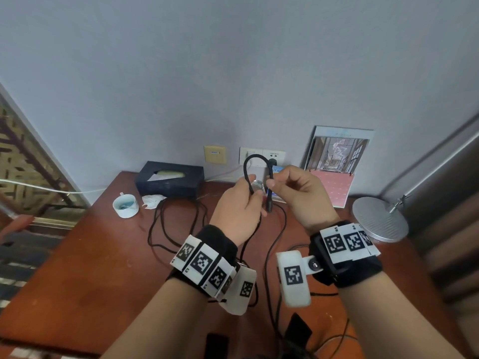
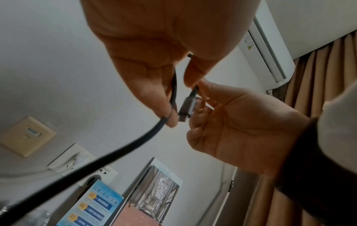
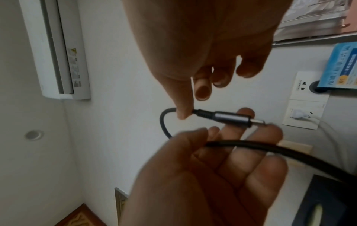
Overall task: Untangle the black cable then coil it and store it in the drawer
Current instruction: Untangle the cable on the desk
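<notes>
Left hand [image 1: 237, 203]: fingers pinch the black cable [image 1: 255, 158] below its raised loop.
Right hand [image 1: 298, 193]: thumb and forefinger pinch the cable just behind the metal plug [image 3: 231, 117].
Cable: rest trails tangled over the wooden table [image 1: 90, 268], seemingly knotted.

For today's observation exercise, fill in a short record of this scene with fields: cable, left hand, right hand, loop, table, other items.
cable: black cable, one end lifted, the rest trailing loose over the table
left hand: left hand holds the cable run between thumb and fingers
right hand: right hand pinches the cable just behind its metal plug
loop: small arch between the two hands
table: reddish wooden table
other items: tissue box, white cup, round lamp base
drawer: not in view
</notes>
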The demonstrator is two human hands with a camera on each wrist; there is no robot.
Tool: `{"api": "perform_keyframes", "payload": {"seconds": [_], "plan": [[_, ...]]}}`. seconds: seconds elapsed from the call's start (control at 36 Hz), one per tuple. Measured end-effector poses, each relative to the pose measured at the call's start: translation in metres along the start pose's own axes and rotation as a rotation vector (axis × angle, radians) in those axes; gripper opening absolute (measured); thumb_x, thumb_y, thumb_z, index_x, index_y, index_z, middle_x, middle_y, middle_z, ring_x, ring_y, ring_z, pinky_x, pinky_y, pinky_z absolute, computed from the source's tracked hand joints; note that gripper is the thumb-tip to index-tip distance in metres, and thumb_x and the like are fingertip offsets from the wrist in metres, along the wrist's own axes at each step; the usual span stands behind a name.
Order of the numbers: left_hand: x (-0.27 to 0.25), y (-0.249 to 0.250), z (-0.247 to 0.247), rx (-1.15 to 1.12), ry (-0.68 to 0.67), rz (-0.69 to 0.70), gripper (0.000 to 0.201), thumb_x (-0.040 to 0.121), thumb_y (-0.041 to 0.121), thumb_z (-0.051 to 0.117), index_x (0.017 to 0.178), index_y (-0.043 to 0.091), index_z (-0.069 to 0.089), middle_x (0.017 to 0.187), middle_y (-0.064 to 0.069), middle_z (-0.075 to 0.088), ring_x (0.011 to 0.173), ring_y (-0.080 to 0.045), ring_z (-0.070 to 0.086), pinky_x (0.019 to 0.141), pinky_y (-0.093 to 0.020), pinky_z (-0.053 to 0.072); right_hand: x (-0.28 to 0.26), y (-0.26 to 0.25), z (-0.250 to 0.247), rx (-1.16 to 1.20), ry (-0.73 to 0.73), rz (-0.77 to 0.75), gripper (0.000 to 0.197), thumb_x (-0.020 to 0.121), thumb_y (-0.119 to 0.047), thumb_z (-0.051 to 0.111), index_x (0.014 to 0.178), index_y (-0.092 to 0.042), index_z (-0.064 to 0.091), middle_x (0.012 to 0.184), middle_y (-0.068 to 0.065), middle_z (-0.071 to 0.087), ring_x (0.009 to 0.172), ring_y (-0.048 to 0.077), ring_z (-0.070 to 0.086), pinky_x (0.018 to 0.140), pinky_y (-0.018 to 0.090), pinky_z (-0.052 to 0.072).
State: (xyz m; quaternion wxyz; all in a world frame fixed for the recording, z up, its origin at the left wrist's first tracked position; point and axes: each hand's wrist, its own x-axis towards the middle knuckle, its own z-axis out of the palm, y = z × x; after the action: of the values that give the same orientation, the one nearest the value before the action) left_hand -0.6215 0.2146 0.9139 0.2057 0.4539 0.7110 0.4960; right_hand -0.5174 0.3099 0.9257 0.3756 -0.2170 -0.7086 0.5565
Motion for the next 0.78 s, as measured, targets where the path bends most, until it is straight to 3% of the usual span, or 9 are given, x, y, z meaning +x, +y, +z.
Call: {"api": "perform_keyframes", "payload": {"seconds": [0.11, 0.22, 0.31, 0.42, 0.5, 0.56, 0.61, 0.67, 0.78], "plan": [[-0.002, 0.007, 0.000, 0.031, -0.049, 0.030, 0.031, 0.083, 0.028, 0.053, 0.112, 0.017, 0.053, 0.081, 0.002, 0.070, 0.077, -0.010, 0.068, 0.078, -0.045, 0.055, 0.000, 0.001, 0.002, 0.037, 0.048, -0.020, 0.018, 0.089, 0.003, 0.057, 0.073, 0.005, 0.049, 0.055, 0.002, 0.048, 0.046, 0.005, 0.045, 0.049, 0.015, 0.041], [-0.002, 0.006, 0.002, 0.124, -0.046, 0.061, 0.034, 0.083, 0.025, 0.067, 0.112, 0.018, 0.052, 0.089, 0.006, 0.071, 0.086, -0.008, 0.066, 0.081, -0.032, 0.051, 0.002, 0.004, 0.001, -0.011, 0.062, -0.004, 0.015, 0.089, 0.001, 0.058, 0.076, 0.003, 0.051, 0.057, 0.004, 0.049, 0.050, 0.005, 0.046, 0.051, 0.015, 0.041], [0.001, 0.002, 0.003, 0.120, -0.061, 0.045, 0.028, 0.083, 0.030, 0.064, 0.106, 0.021, 0.051, 0.087, 0.004, 0.072, 0.084, -0.012, 0.068, 0.082, -0.039, 0.053, 0.002, 0.002, 0.001, -0.029, 0.038, -0.003, 0.017, 0.090, 0.002, 0.057, 0.075, -0.004, 0.051, 0.059, 0.009, 0.050, 0.052, 0.007, 0.048, 0.052, 0.016, 0.044], [0.004, -0.003, 0.006, 0.108, -0.043, 0.037, 0.040, 0.079, 0.039, 0.054, 0.112, 0.017, 0.047, 0.091, -0.002, 0.070, 0.081, -0.020, 0.069, 0.073, -0.045, 0.057, -0.001, 0.003, 0.002, -0.035, 0.008, -0.008, 0.013, 0.090, 0.000, 0.057, 0.082, 0.006, 0.049, 0.065, 0.011, 0.049, 0.059, 0.011, 0.048, 0.055, 0.020, 0.044], [0.006, 0.000, 0.006, 0.097, 0.024, 0.053, 0.038, 0.087, 0.031, 0.052, 0.120, 0.015, 0.044, 0.102, -0.008, 0.068, 0.085, -0.025, 0.069, 0.075, -0.046, 0.057, -0.004, 0.008, 0.005, -0.123, -0.022, -0.014, 0.010, 0.088, -0.011, 0.061, 0.084, -0.019, 0.057, 0.075, -0.001, 0.052, 0.070, 0.009, 0.051, 0.064, 0.024, 0.046], [0.007, 0.003, 0.005, 0.066, 0.088, 0.049, 0.034, 0.089, 0.025, 0.045, 0.121, 0.015, 0.045, 0.098, -0.011, 0.067, 0.085, -0.025, 0.068, 0.076, -0.045, 0.057, -0.007, 0.010, 0.007, -0.207, -0.033, -0.038, 0.018, 0.088, -0.018, 0.058, 0.093, -0.035, 0.062, 0.087, -0.001, 0.060, 0.082, 0.012, 0.056, 0.077, 0.028, 0.048], [0.009, 0.006, 0.004, 0.059, 0.137, 0.050, 0.028, 0.095, 0.016, 0.045, 0.122, 0.013, 0.047, 0.095, -0.012, 0.067, 0.084, -0.023, 0.066, 0.081, -0.036, 0.054, -0.010, 0.009, 0.011, -0.321, -0.056, -0.093, 0.028, 0.091, -0.013, 0.053, 0.112, -0.028, 0.064, 0.099, 0.002, 0.061, 0.095, 0.016, 0.056, 0.089, 0.019, 0.042], [0.008, 0.009, 0.005, 0.073, 0.135, 0.053, 0.030, 0.098, 0.010, 0.044, 0.127, 0.009, 0.046, 0.101, -0.015, 0.067, 0.091, -0.024, 0.063, 0.083, -0.026, 0.046, -0.010, 0.007, 0.016, -0.420, -0.065, -0.142, 0.033, 0.091, -0.009, 0.047, 0.120, -0.012, 0.062, 0.106, 0.005, 0.060, 0.100, 0.013, 0.053, 0.088, 0.003, 0.033], [0.006, 0.007, 0.007, -0.043, -0.010, 0.039, 0.042, 0.092, 0.011, 0.037, 0.134, 0.012, 0.044, 0.115, -0.014, 0.064, 0.107, -0.028, 0.061, 0.097, -0.040, 0.048, -0.011, 0.006, 0.015, -0.365, -0.120, -0.122, 0.039, 0.090, -0.003, 0.046, 0.124, -0.014, 0.060, 0.113, 0.001, 0.063, 0.104, 0.003, 0.054, 0.087, -0.001, 0.033]]}}
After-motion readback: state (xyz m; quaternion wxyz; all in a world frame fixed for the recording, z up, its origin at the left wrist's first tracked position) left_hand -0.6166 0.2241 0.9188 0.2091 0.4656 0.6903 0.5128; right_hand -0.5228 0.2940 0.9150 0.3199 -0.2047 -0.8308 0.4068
